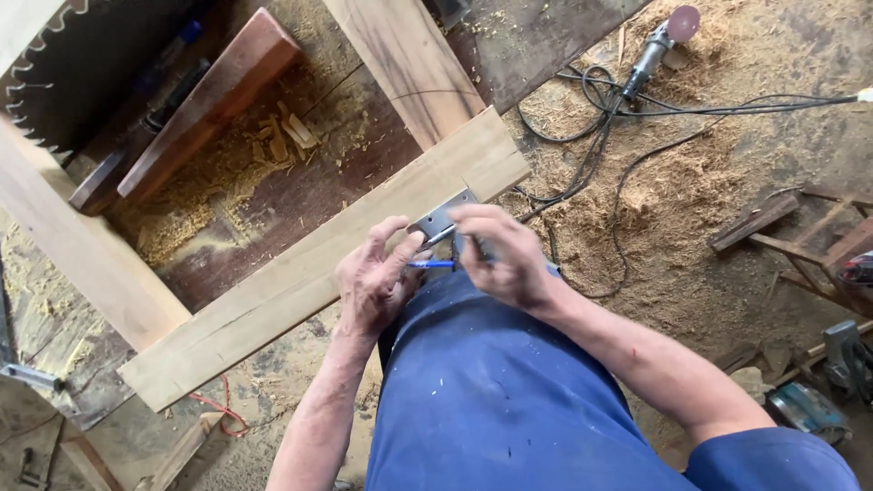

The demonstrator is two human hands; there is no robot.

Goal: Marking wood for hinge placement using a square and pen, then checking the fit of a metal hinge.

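Note:
A pale wooden plank (300, 273) lies slanted across a workbench, its far end near the middle of the view. On that end rests a small grey metal plate (444, 216). My left hand (377, 277) pinches the plate's near edge with thumb and fingers. My right hand (498, 250) holds a thin blue pen (431, 265) whose tip points left toward my left hand, just below the plate. My legs in blue trousers (491, 391) press against the plank's near edge.
A second pale plank (409, 59) crosses behind, and a dark reddish board (214, 95) lies on the sawdust-strewn bench. A circular saw blade (41, 82) shows top left. An angle grinder (657, 45) with black cables lies on the sawdust floor; wooden scraps and tools sit right.

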